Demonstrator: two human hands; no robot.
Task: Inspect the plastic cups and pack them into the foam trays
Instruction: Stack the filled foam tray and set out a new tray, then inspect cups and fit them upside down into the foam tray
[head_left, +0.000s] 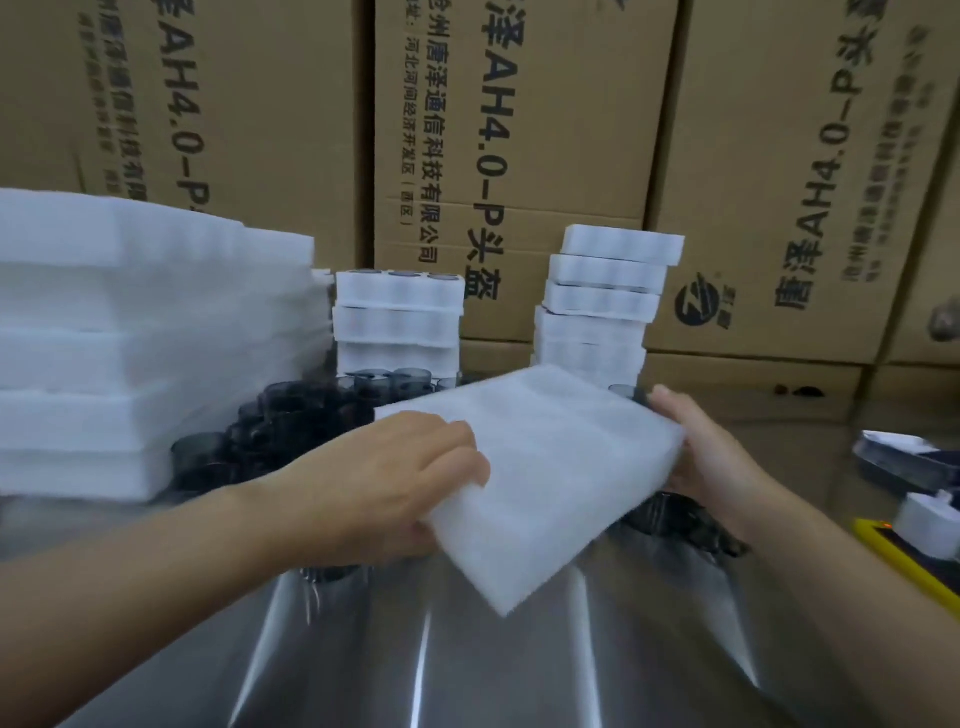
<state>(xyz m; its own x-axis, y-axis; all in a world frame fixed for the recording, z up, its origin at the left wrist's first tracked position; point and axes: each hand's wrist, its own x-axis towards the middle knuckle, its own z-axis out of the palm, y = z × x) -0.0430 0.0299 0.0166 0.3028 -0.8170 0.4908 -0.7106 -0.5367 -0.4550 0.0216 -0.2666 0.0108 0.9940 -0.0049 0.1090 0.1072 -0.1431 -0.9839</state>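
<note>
A white foam tray (535, 467) is held tilted above the shiny metal table (441, 665), its near corner pointing down. My left hand (395, 478) grips its left edge, fingers curled over the top and thumb beneath. My right hand (711, 457) holds the tray's right edge. Behind the tray lies a heap of dark smoky plastic cups (291, 415). More dark cups (680, 525) show below my right hand.
Empty foam trays (130, 338) are stacked high on the left. Two piles of filled foam trays (397, 322) (602, 296) stand at the back against cardboard boxes (519, 156). A yellow-edged device (904, 556) and a dark object (904, 462) lie at the right.
</note>
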